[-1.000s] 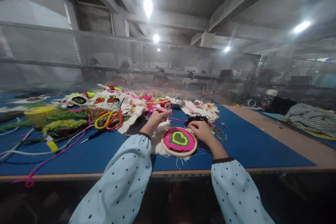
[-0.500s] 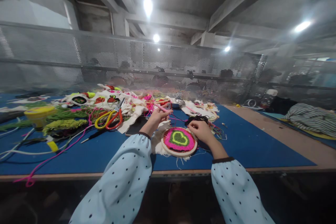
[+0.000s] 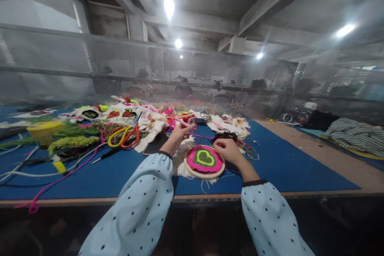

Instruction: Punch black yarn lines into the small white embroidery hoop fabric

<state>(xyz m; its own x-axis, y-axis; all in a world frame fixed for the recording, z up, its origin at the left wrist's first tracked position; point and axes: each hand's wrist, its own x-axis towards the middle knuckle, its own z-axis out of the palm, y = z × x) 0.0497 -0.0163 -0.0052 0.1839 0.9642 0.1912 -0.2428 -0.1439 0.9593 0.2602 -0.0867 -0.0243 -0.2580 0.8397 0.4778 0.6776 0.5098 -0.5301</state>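
Note:
A round embroidery hoop (image 3: 204, 176) lies on the blue table mat, its cloth worked with a green and yellow heart (image 3: 205, 157) on bright pink pile. Loose white cloth and thread ends fringe it. My left hand (image 3: 177, 138), just beyond the hoop's upper left, is closed around a slim pink pen-shaped tool (image 3: 181, 122). At the upper right rim, my right hand (image 3: 230, 151) has its fingers pinched together; what is between them is too small to make out. Dark yarn (image 3: 229, 136) lies tangled right behind that hand.
Scissors (image 3: 124, 138) with yellow and orange handles lie at left, near a dark phone (image 3: 156, 144), a yellow tub (image 3: 45, 132) and green yarn (image 3: 73, 144). Worked cloth pieces (image 3: 120, 114) are heaped behind. A perforated metal screen (image 3: 192, 76) stands at the back; striped fabric (image 3: 355, 136) lies far right.
My right hand has shifted slightly left and down along the hoop's rim. My left hand stays nearly in place, still holding the pink tool.

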